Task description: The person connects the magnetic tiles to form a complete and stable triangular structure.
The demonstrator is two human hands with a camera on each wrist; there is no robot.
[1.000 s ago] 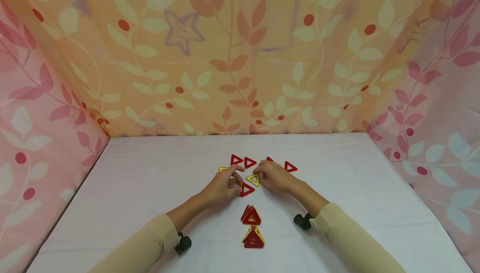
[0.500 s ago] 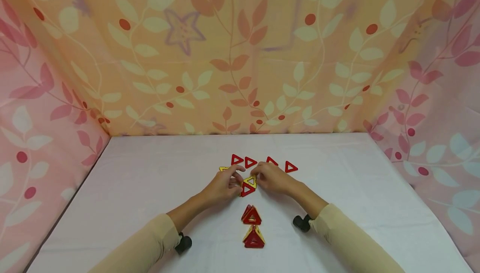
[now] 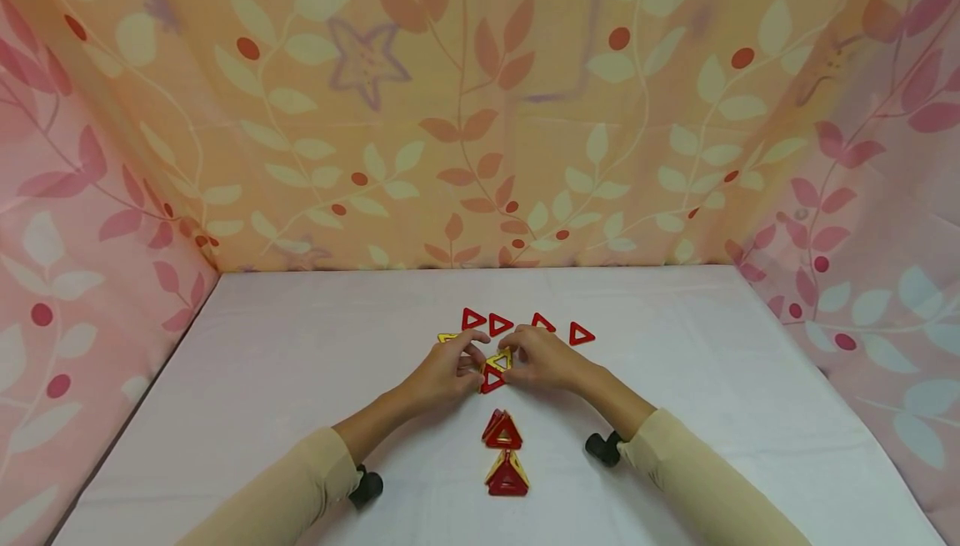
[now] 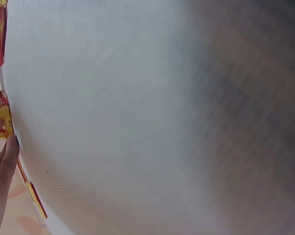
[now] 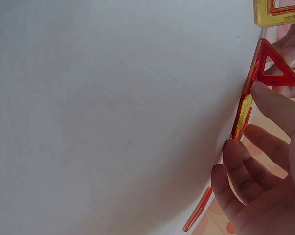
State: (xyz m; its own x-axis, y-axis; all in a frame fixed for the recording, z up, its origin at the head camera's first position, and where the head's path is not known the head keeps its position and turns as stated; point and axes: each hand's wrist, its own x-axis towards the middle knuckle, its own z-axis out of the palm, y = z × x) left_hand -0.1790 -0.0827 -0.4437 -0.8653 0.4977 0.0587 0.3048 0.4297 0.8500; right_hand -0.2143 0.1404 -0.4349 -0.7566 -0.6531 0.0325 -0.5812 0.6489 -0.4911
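Note:
My left hand (image 3: 446, 373) holds a small group of triangular magnetic tiles at the middle of the table. A yellow triangle tile (image 4: 1, 121) stands tilted up between its thumb and fingers. Beside it a red triangle tile (image 5: 279, 81) stands up, the left thumb behind it in the right wrist view. My right hand (image 3: 551, 356) pinches another yellow triangle tile (image 3: 501, 362), which lies against the red one. Its thumb sits at the red tile's lower corner, its fingertips along the yellow tile's far side.
Several red triangle tiles (image 3: 581, 333) lie flat behind the hands. A yellow tile (image 3: 446, 337) shows partly past the left hand. Two small red-and-yellow pyramids (image 3: 507, 477) stand nearer the front on the white cloth (image 3: 225, 413). A patterned curtain (image 3: 480, 154) encloses the table.
My right hand has moved left and brought the yellow tile up against the red one. Its thumb has then come forward to the red tile. The left hand stays in place.

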